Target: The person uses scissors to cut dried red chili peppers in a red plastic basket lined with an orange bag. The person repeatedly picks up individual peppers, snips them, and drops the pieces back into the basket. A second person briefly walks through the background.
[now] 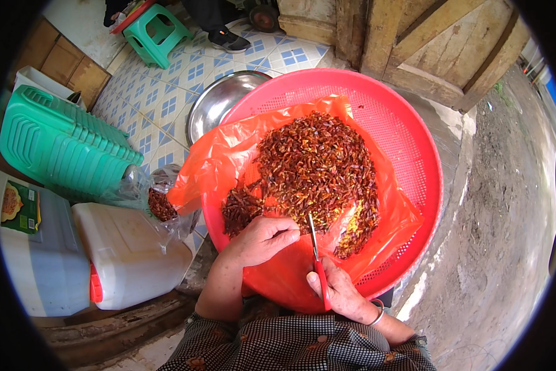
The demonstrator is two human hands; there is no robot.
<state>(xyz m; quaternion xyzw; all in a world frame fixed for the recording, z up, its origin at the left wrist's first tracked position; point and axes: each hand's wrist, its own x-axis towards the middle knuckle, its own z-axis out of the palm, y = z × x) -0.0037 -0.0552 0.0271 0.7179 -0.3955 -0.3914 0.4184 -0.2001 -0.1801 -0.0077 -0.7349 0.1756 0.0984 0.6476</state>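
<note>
My right hand (337, 286) grips a pair of red-handled scissors (314, 241), blades pointing away from me. Just left of the blades, my left hand (264, 239) has its thumb and forefinger pinched on what looks like a dried chili, mostly hidden by the fingers. Beneath both hands, an orange-red plastic bag (278, 278) is spread inside a round pink plastic basket (410, 153). Cut dried chili pieces (319, 162) form a broad heap on the bag, with yellow seeds (353, 222) at its right. Darker, longer dried chilies (241, 207) lie by my left hand.
A steel basin (222, 99) sits behind the basket. At left are stacked green stools (64, 143), a clear bag of chilies (162, 204) and plastic jugs (134, 255). Another person's shoe (230, 41) is near a green stool (155, 35). A wooden door (438, 51) stands at upper right.
</note>
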